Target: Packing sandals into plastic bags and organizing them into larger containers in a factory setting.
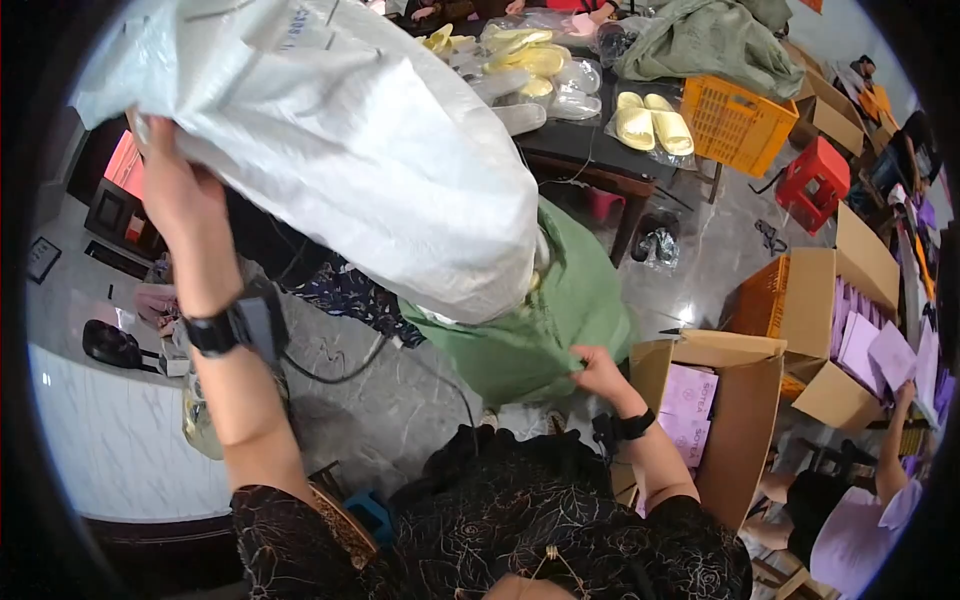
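Hands work a pair of sacks in the head view; the left hand [172, 195], raised at ten o'clock, clenches the upper end of a large white woven sack [340, 150] that is tilted mouth-down from eleven o'clock toward the centre; its lower end meets the opening of a green sack [545, 320] just right of centre, and whether the white one reaches inside cannot be told; the right hand [597, 371], at four o'clock from the centre, pinches the green sack's rim and holds it taut; both wrists carry black bands, the left one with a small black device [262, 320] strapped beside it; at one o'clock a dark table [590, 150] bears pale yellow slippers [652, 122] and clear-wrapped pairs; just beside it, toward two o'clock, stands an orange plastic crate [738, 122], with a red stool [815, 180] near it; at four o'clock an open cardboard box [730, 420] holds pale purple packets, touching a second open box [830, 300] at three o'clock with more of them; another person in a light top [860, 520] sits at five o'clock, an arm lifted to that box; grey marbled floor [400, 400] lies under the sacks.
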Action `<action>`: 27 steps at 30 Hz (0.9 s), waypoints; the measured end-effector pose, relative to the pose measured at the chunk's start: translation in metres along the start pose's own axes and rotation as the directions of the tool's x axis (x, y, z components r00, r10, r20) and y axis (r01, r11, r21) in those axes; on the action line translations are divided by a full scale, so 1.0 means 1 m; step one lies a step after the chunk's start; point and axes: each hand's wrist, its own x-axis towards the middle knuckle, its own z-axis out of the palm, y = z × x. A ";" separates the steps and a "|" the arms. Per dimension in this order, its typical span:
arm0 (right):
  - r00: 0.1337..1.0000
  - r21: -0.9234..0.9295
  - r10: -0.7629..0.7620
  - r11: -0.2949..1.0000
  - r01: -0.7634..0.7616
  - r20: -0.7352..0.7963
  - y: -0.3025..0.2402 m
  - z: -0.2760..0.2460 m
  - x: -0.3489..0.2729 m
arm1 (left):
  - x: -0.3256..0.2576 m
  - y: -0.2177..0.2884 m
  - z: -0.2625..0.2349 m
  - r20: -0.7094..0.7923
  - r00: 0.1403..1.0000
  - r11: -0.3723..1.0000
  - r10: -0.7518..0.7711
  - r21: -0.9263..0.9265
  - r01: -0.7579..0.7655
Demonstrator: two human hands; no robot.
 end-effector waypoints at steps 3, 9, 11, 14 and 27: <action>0.965 -0.181 -0.117 0.970 0.162 0.236 -0.013 0.005 -0.027 | 0.010 0.021 0.009 0.026 0.997 0.997 0.078 0.005 -0.078; 0.991 -0.091 -0.105 0.989 0.113 0.088 0.013 -0.007 -0.037 | 0.015 0.022 -0.060 0.001 0.995 0.991 0.102 0.087 -0.102; 0.990 -0.106 -0.027 0.993 0.042 0.136 -0.008 -0.010 -0.033 | -0.015 0.059 -0.050 -0.106 0.987 0.992 0.120 0.056 -0.115; 0.974 -0.089 -0.124 0.986 0.143 0.190 -0.010 -0.002 -0.024 | 0.011 0.066 -0.097 0.128 0.958 0.916 0.258 0.283 -0.285; 0.962 -0.055 -0.210 0.973 0.222 0.174 -0.025 0.015 -0.011 | -0.021 0.075 0.015 -0.036 0.997 0.997 -0.070 0.030 0.071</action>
